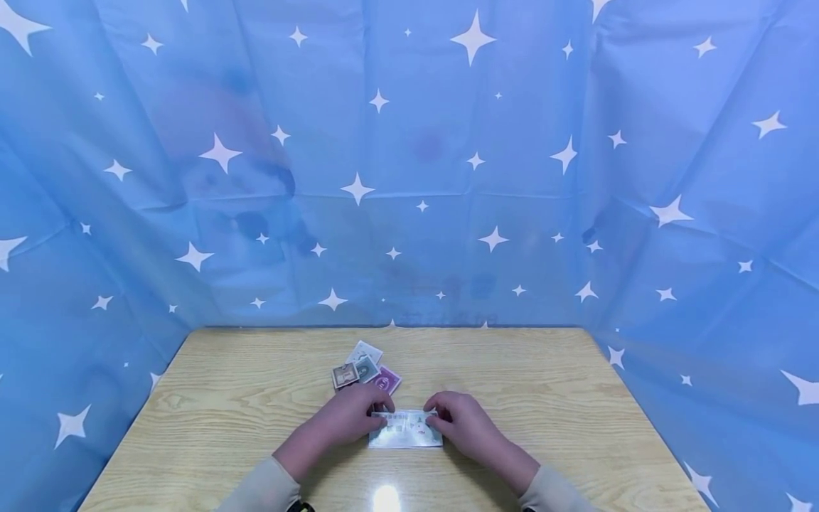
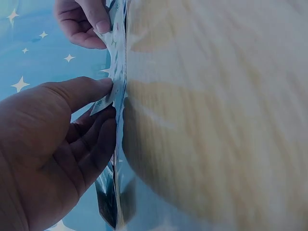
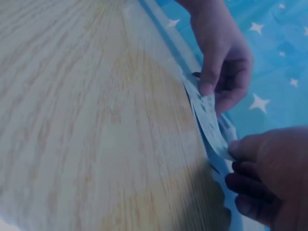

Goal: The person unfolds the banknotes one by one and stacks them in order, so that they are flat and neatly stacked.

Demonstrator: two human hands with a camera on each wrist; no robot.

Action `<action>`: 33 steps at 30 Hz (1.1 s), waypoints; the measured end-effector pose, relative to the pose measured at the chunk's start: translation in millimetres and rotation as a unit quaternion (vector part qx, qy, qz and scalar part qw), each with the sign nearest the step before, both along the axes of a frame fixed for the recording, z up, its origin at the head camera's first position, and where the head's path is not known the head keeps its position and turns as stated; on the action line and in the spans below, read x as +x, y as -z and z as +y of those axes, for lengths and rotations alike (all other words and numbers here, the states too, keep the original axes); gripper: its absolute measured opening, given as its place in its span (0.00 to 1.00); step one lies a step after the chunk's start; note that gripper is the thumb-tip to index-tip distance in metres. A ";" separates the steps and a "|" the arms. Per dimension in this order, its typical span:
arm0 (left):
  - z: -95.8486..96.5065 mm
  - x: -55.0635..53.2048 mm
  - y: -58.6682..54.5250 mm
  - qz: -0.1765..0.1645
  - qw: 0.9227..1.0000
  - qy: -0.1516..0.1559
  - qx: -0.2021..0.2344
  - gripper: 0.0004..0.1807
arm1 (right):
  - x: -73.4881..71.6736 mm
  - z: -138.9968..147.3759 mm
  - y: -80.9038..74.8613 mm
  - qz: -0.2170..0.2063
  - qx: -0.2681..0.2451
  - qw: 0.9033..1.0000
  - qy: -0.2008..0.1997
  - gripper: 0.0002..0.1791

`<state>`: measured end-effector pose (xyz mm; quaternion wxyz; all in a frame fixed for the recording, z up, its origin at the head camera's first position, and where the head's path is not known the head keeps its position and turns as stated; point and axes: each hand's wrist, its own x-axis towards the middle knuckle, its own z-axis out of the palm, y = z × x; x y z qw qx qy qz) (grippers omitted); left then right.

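Observation:
A pale, shiny printed sheet [image 1: 404, 438] lies at the front middle of the table, with small print and pictures along it. My left hand [image 1: 350, 412] pinches its left end between thumb and fingers. At the right end, my right hand [image 1: 466, 423] pinches it the same way. In the left wrist view, the sheet [image 2: 115, 55] appears as a thin, slightly bent strip, with the left thumb pressed on its near corner. The right wrist view has the sheet [image 3: 208, 113] curving up from the tabletop between both hands.
Just beyond my left hand lie several small square printed pieces, overlapping: a purple one [image 1: 387, 381], a brown one [image 1: 345, 374], a grey-green one [image 1: 367, 368] and a whitish one [image 1: 365, 351]. The wood-grain table [image 1: 544, 384] meets a blue star-patterned curtain [image 1: 422, 213] behind.

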<state>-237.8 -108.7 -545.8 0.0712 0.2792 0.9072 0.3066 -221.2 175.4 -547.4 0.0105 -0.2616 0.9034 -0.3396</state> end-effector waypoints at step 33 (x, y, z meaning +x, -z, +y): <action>4.0 3.3 -6.5 0.061 0.996 0.017 -0.066 0.12 | -2.9 -1.0 -1.5 0.014 0.087 0.996 -0.006 0.10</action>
